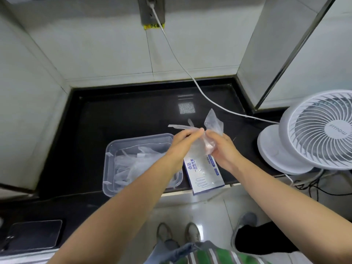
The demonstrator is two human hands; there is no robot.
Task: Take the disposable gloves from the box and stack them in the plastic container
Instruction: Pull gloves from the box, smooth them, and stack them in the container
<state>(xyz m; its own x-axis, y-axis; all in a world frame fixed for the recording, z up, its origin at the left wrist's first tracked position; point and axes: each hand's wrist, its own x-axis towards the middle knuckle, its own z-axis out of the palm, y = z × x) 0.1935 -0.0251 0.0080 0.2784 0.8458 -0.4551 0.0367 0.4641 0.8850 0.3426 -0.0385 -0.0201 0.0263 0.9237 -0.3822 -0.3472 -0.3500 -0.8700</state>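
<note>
The thin clear glove [213, 122] hangs in the air between our hands, above the glove box [204, 178] and just right of the plastic container [112, 149], which holds loose gloves. Our left hand [183, 141] pinches one end; our right hand [222, 149] curls round the bunched rest. The film may cling and land crumpled, the desk fan [314, 130] nearby could lift it, and the glove box at the black counter [133, 111] edge could get knocked off.
</note>
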